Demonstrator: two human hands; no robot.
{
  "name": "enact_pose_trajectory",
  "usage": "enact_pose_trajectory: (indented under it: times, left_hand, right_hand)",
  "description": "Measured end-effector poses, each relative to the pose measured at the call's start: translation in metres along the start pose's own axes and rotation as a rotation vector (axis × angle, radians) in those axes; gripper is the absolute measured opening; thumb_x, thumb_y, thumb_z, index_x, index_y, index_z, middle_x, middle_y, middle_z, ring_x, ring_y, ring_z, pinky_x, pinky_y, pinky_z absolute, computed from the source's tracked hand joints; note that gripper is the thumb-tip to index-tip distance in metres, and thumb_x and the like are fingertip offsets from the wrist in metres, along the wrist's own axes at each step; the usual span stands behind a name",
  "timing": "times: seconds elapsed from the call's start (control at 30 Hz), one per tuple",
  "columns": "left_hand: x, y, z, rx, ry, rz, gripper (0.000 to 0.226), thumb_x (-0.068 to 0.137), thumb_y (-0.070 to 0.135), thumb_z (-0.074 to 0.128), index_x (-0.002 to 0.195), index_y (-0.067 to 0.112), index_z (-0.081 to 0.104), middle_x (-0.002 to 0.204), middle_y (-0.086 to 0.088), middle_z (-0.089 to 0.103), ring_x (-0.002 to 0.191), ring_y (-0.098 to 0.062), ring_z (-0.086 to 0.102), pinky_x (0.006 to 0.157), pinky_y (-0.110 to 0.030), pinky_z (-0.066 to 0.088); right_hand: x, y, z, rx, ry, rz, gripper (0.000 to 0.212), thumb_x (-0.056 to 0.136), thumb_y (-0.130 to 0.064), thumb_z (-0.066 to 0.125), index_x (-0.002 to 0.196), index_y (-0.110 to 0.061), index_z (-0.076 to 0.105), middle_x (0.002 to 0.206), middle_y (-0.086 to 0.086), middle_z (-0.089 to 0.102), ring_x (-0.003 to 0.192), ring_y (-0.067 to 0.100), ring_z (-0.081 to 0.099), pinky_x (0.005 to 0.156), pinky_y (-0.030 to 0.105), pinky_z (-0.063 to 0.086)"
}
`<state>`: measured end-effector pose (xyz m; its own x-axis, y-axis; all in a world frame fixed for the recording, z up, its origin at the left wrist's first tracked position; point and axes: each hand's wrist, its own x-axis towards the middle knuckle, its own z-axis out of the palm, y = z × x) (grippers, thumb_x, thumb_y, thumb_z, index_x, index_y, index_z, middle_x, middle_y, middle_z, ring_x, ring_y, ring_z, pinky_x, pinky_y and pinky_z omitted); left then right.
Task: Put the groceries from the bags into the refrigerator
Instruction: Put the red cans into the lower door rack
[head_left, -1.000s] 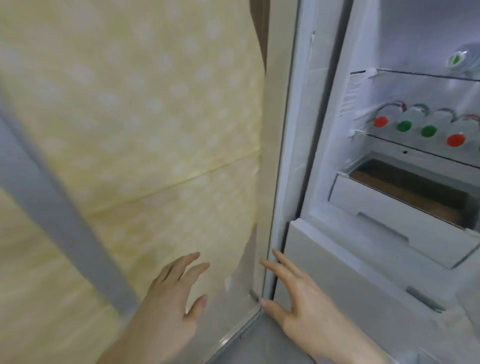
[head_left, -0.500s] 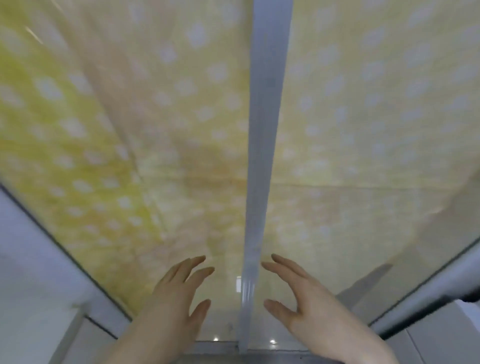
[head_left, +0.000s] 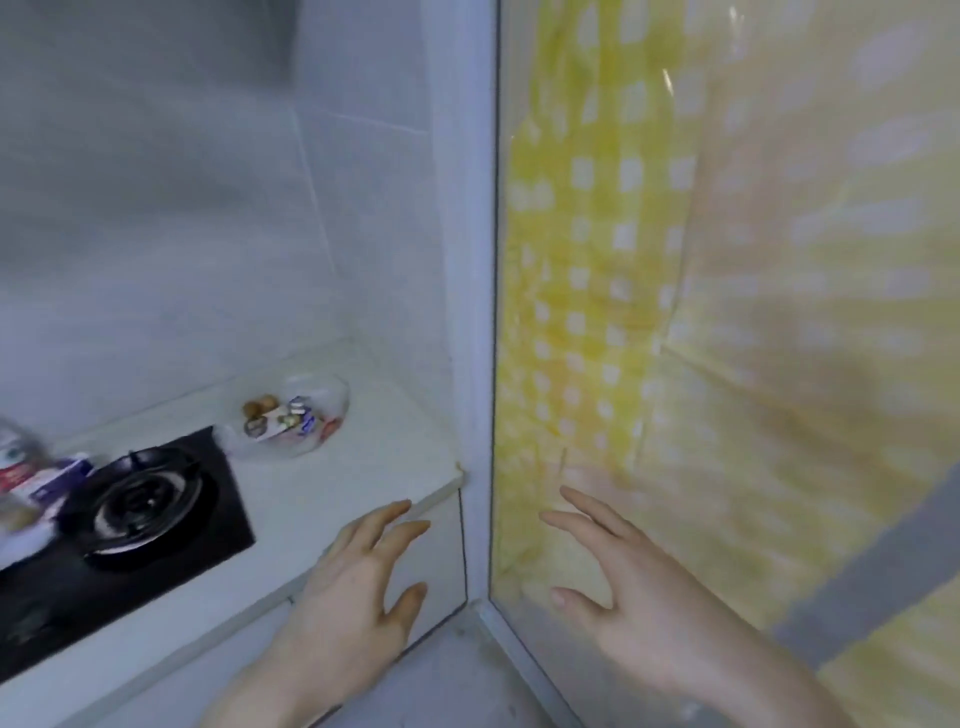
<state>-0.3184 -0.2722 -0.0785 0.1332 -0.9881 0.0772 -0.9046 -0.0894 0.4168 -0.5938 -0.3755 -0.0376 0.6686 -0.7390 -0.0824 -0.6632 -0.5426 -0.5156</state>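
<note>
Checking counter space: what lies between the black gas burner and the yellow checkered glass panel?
In the head view, a clear glass bowl of small items, then bare white countertop and a white frame post lie between burner and panel.

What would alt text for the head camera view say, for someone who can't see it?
Two empty, open hands, left hand and right hand, reach forward between a white kitchen counter and a yellow checked curtain behind glass. On the counter sit a black gas burner and a clear plastic bag of small items.
</note>
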Motion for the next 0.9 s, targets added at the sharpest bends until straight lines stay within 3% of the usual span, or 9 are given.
enact_pose_trajectory:
  times: [0.07, 0.33, 0.43, 0.53, 0.73, 0.9]
  left_hand:
    - [-0.022, -0.023, -0.016, 0.007, 0.067, -0.09, 0.059, 0.089, 0.049, 0.054, 0.146, 0.04, 0.042, 0.157, 0.024, 0.023, 0.145, -0.006, 0.026, 0.117, -0.024, 0.028]
    - [-0.107, -0.125, -0.08, 0.051, 0.252, -0.387, 0.057, 0.094, 0.044, 0.058, 0.147, 0.042, 0.039, 0.158, 0.026, 0.02, 0.145, -0.003, 0.02, 0.117, -0.021, 0.022]
    - [-0.135, -0.164, -0.097, 0.07, 0.284, -0.468, 0.057, 0.093, 0.045, 0.058, 0.147, 0.042, 0.04, 0.156, 0.028, 0.02, 0.145, -0.003, 0.02, 0.117, -0.021, 0.023]
    - [-0.158, -0.201, -0.11, 0.08, 0.306, -0.524, 0.059, 0.089, 0.049, 0.057, 0.145, 0.042, 0.042, 0.152, 0.03, 0.021, 0.144, -0.005, 0.024, 0.117, -0.022, 0.024]
    - [-0.201, -0.259, -0.13, 0.078, 0.341, -0.643, 0.061, 0.083, 0.052, 0.054, 0.143, 0.041, 0.047, 0.15, 0.029, 0.026, 0.14, -0.006, 0.032, 0.115, -0.023, 0.029]
    - [-0.24, -0.301, -0.138, 0.034, 0.375, -0.801, 0.06, 0.08, 0.055, 0.051, 0.139, 0.043, 0.049, 0.149, 0.028, 0.028, 0.137, -0.005, 0.037, 0.109, -0.02, 0.029]
  right_hand:
    - [0.025, -0.026, 0.01, 0.024, -0.027, -0.087, 0.065, 0.099, -0.052, 0.055, 0.155, -0.05, 0.022, 0.16, -0.04, -0.007, 0.151, -0.009, 0.007, 0.121, 0.019, 0.015]
    - [0.101, -0.144, 0.081, 0.046, -0.171, -0.358, 0.062, 0.097, -0.051, 0.058, 0.149, -0.054, 0.026, 0.157, -0.043, -0.006, 0.148, -0.012, 0.014, 0.114, 0.012, 0.019]
    - [0.126, -0.183, 0.107, 0.034, -0.214, -0.428, 0.058, 0.096, -0.051, 0.059, 0.142, -0.06, 0.026, 0.152, -0.046, -0.006, 0.147, -0.012, 0.018, 0.108, 0.008, 0.019]
    - [0.149, -0.221, 0.129, 0.049, -0.248, -0.478, 0.056, 0.095, -0.051, 0.06, 0.134, -0.065, 0.022, 0.153, -0.045, -0.004, 0.147, -0.01, 0.02, 0.11, 0.011, 0.021]
    - [0.189, -0.292, 0.178, 0.063, -0.299, -0.571, 0.062, 0.094, -0.049, 0.062, 0.146, -0.056, 0.029, 0.156, -0.042, -0.001, 0.144, -0.013, 0.022, 0.106, 0.006, 0.018]
    - [0.225, -0.343, 0.217, 0.058, -0.432, -0.653, 0.06, 0.093, -0.051, 0.062, 0.143, -0.06, 0.029, 0.153, -0.046, -0.002, 0.144, -0.015, 0.021, 0.11, 0.01, 0.021]
